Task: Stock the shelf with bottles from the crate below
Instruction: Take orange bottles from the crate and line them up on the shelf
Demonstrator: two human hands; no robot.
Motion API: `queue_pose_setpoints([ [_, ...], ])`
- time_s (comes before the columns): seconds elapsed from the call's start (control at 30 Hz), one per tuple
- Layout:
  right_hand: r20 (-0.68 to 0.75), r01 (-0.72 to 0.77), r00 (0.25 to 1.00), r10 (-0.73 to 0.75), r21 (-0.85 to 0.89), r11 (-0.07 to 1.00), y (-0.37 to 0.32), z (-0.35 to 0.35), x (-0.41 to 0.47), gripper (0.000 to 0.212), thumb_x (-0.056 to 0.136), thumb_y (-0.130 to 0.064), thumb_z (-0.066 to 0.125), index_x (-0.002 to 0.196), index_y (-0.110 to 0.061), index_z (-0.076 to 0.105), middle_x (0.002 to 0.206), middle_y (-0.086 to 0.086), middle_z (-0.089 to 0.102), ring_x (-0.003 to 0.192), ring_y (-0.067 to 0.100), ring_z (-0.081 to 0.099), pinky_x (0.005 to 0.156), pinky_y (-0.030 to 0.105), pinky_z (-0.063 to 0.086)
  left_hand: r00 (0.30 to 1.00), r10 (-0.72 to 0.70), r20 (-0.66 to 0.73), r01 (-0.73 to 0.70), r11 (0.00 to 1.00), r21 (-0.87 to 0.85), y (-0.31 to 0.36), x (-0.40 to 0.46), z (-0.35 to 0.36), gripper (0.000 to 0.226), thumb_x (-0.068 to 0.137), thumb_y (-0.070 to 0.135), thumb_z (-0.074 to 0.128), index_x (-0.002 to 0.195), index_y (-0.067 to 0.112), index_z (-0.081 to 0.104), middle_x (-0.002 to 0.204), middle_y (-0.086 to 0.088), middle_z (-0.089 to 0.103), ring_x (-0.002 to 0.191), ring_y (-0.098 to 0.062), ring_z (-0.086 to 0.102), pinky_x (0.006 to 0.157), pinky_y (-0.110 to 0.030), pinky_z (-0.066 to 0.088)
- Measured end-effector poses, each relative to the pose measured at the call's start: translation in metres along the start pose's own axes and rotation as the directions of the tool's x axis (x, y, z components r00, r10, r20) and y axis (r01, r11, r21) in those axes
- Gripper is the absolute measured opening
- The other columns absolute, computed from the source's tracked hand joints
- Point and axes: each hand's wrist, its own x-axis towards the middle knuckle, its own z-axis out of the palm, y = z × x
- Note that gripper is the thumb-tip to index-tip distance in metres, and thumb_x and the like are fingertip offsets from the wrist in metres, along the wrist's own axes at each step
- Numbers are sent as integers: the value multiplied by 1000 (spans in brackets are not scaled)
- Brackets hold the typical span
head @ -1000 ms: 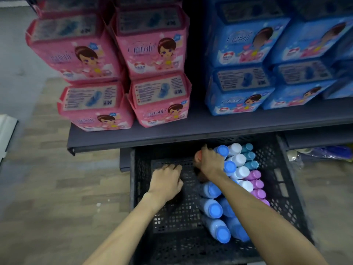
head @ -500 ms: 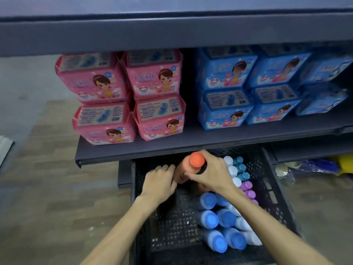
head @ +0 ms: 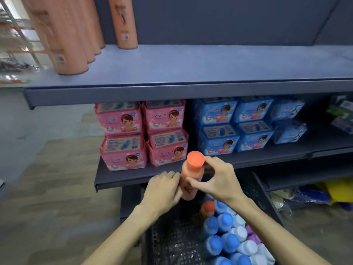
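Both hands hold one orange bottle (head: 192,176) upright above the crate (head: 172,243), in front of the lower shelf's edge. The right hand (head: 217,180) pinches it near the cap, thumb on the front and fingers (head: 209,160) curled round the neck; the left hand (head: 164,190) grips the body from the side, its fingers wrapped against it.

The top shelf (head: 210,66) already carries several tall orange bottles (head: 76,35) at its left end, standing close together, with one more (head: 123,22) just to their right. Most of that shelf's surface to the right is bare, so the stocking looks to be at an early stage.

Plenty remains in the crate: another orange-capped bottle (head: 208,209) stands just below the hands, and beside it are packed blue-capped bottles (head: 219,238), with white and purple caps towards the right. The lower shelf (head: 133,176) holds pink packs (head: 141,134) and blue packs (head: 235,125). The bottle in hand probably belongs up with the other orange ones.
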Motion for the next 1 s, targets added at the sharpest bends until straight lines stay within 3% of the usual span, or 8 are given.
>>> queue_pose_setpoints([
  [0.17, -72, 72, 995, -75, -45, 996, -30, -14, 4, 37, 66, -52, 76, 90, -25, 66, 74, -25, 54, 72, 11, 55, 69, 26, 46, 996, 50, -75, -49, 999, 11, -9, 5, -27, 18, 73, 37, 51, 73, 20, 55, 68, 4, 54, 62, -20, 56, 49, -32, 41],
  [0.33, -128, 162, 974, -185, -172, 972, -57, -25, 10, 38, 66, -50, 78, 83, -21, 59, 69, -11, 53, 67, 11, 48, 61, 26, 43, 975, 126, -185, -115, 991, 70, -15, 9, -64, 21, 73, 38, 48, 68, 19, 57, 64, 3, 52, 58, -20, 55, 45, -31, 39],
  [0.6, -174, 187, 961, -213, -158, 970, -126, -77, 48, 46, 66, -58, 71, 91, -19, 67, 78, -4, 68, 72, 16, 62, 70, 38, 53, 918, 169, -358, -132, 983, 125, -33, 27, -157, 21, 76, 41, 49, 78, 21, 55, 67, 4, 52, 60, -22, 59, 44, -31, 40],
  [0.7, -198, 223, 952, -234, -77, 972, -157, -106, 76, 38, 68, -46, 78, 93, -18, 71, 83, -9, 73, 74, 8, 67, 71, 32, 54, 895, 177, -409, -119, 980, 162, -39, 37, -204, 21, 79, 42, 52, 82, 22, 54, 69, 5, 52, 64, -21, 59, 47, -30, 37],
  [0.83, -222, 283, 927, -304, -121, 952, -202, -141, 120, 37, 66, -46, 75, 85, -15, 71, 78, -5, 73, 74, 11, 68, 70, 32, 54, 869, 141, -474, -86, 987, 135, -47, 53, -265, 19, 82, 40, 51, 83, 21, 53, 72, 5, 54, 68, -21, 58, 49, -31, 41],
  [1.0, -227, 338, 906, -356, -117, 934, -243, -175, 174, 24, 69, -38, 78, 80, -18, 71, 74, -5, 72, 71, 9, 67, 67, 29, 55, 835, 101, -540, 1, 983, 185, -64, 84, -333, 16, 83, 40, 52, 83, 24, 52, 78, 7, 56, 75, -20, 58, 54, -30, 35],
])
